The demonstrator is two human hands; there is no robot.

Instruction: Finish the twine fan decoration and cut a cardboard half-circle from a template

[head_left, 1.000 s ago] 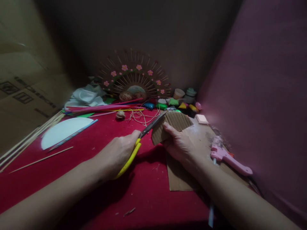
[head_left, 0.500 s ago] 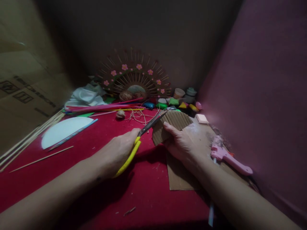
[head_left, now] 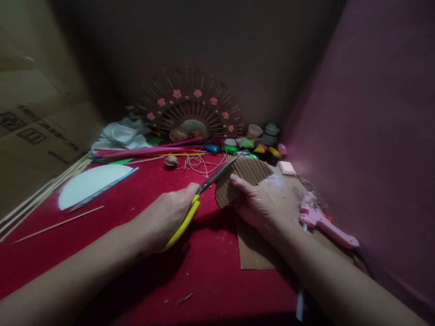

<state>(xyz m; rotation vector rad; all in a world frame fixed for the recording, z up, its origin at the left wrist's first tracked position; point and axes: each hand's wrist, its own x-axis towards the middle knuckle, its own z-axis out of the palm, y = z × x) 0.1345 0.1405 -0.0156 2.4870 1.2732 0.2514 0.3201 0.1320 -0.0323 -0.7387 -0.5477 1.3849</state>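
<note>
My left hand (head_left: 171, 210) is wrapped round the yellow handles of a pair of scissors (head_left: 181, 228), whose dark blades point up and to the right. The blades lie at the left edge of a piece of corrugated cardboard (head_left: 249, 172) with a curved outline. My right hand (head_left: 256, 203) pinches that piece, thumb on top and the other fingers hidden beneath it. Under my right hand a flat cardboard sheet (head_left: 254, 253) lies on the red cloth (head_left: 204, 280).
A pink glue gun (head_left: 316, 219) lies at the right. To the left are a white half-disc (head_left: 91, 185) and a wooden stick (head_left: 61, 224). Pipe cleaners (head_left: 146, 151), twine (head_left: 199, 165) and a flowered fan (head_left: 193, 106) are at the back. A cardboard box (head_left: 34, 90) stands at left.
The scissor blades look closer together than before. Both hands and the cardboard piece stay almost in the same place.
</note>
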